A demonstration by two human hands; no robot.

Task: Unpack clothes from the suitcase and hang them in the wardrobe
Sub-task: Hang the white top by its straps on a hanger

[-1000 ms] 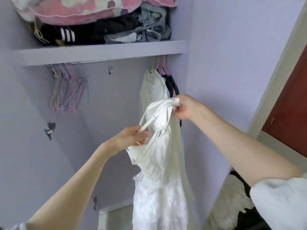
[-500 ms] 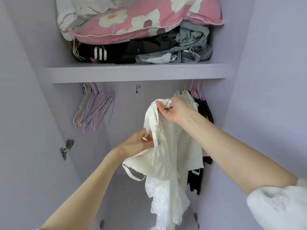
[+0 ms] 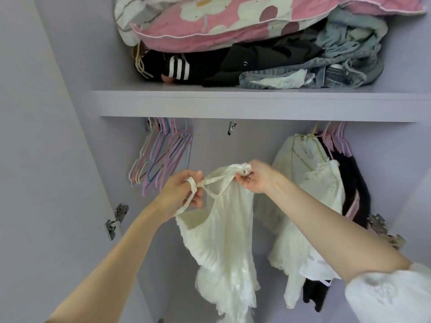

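Left hand: point(image 3: 184, 192) curled round one thin strap point(image 3: 211, 180) of the white dress point(image 3: 221, 231), the strap looped over a finger; half a second back it pinched the cloth lower down, at the bodice.

Right hand: point(image 3: 255, 177) pinched on the bunched top edge of the dress, about level with the left hand now and near it (earlier held clearly higher).

White dress: hanging free between the two hands, in front of the wardrobe's back wall, below the front edge of the shelf point(image 3: 233, 103); hem out of sight at the bottom. No hanger in it.

Change: strap pulled out and spread sideways, top of the dress opened rather than gathered in a bundle; view also swung upward and closer to the wardrobe.

Meaning for the task: probably straps being sorted ready for a hanger, hanging itself not yet done.

Empty hangers: point(image 3: 161, 155) bunched under the left end of the shelf, just up and left of the left hand (likely the next reach).

Hung clothes: point(image 3: 319, 206) white and black pieces under the right end of the shelf, behind the right forearm.

Shelf top: pink flowered bedding point(image 3: 233, 22) over folded dark and denim clothes.
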